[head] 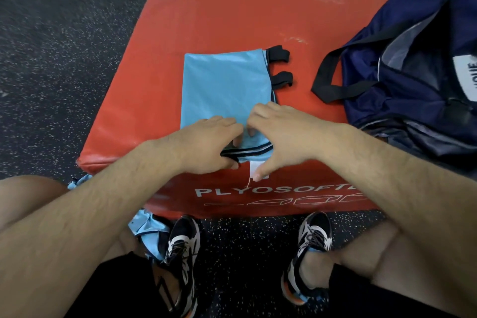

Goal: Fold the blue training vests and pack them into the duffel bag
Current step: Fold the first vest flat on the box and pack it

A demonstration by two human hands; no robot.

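Two bare hands work the near end of a light blue vest (222, 85) lying flat, folded into a long rectangle, on a red plyo box (232, 20) — lettering on its front face reads PLYOSOFT, rest hidden by the right arm. Left hand (206, 144) palm down, fingers curled onto the vest's near hem, thumb tucked under the striped dark-and-white trim; looks like a pinch on that edge. Right hand (281, 131) just beside it, fingers bent down onto the fabric, thumb stretched toward the white tag (254, 169) hanging off the hem over the box front. Fingertips of both hands nearly meet. Two black strap loops (280, 67) stick out from the vest's far right side. Navy duffel bag (413, 72) sits at the box's right edge, top open, black handle (333, 80) flopped onto the red surface. More blue vests (147, 227) lie bunched on the speckled floor by the left shoe (180, 248) — partly hidden behind the left forearm.
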